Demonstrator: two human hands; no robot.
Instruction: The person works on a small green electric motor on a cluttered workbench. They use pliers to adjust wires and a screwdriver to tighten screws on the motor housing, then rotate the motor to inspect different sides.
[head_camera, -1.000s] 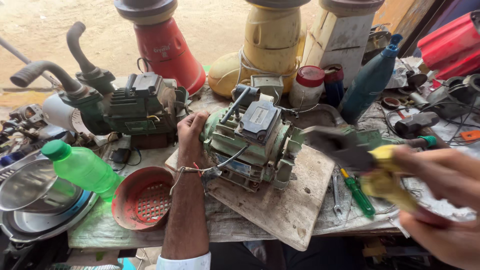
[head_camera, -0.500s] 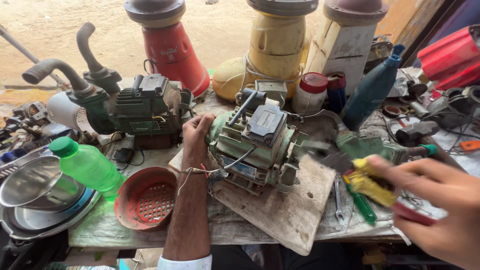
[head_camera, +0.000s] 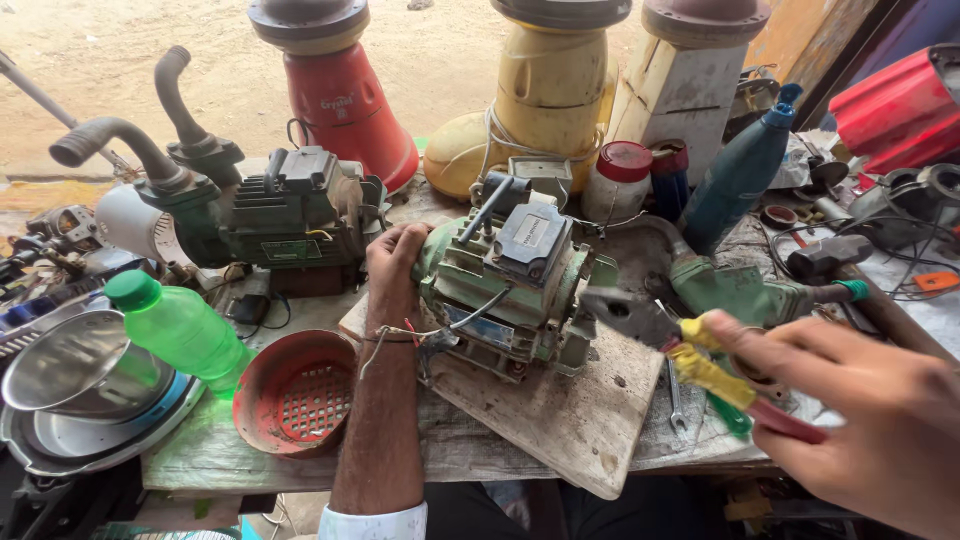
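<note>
Motor: the pale green pump motor (head_camera: 510, 285) sits on a worn wooden board (head_camera: 560, 420) in the middle of the tabletop (head_camera: 200, 455), right in front of me.
Long axis: it runs roughly left to right and slightly away from me, one end at my left hand, the other end facing my right.
Left hand: my left hand (head_camera: 395, 265) is clasped over the motor's left end, fingers curled on the casing, forearm coming straight up from the near edge.
Right hand: my right hand (head_camera: 860, 400) is closed around the red and yellow handles of a pair of pliers (head_camera: 680, 345); the dark nose points left at the motor's right end.
Gap: the plier tip is just beside the motor's right end housing; I cannot tell whether it touches.
Nearer hand: the left is on the motor; the right reaches it only through the tool.
Around it: a red strainer cap (head_camera: 295, 390) and a green plastic bottle (head_camera: 180, 330) lie left of my forearm; a darker green pump (head_camera: 285, 210) stands behind them.
</note>
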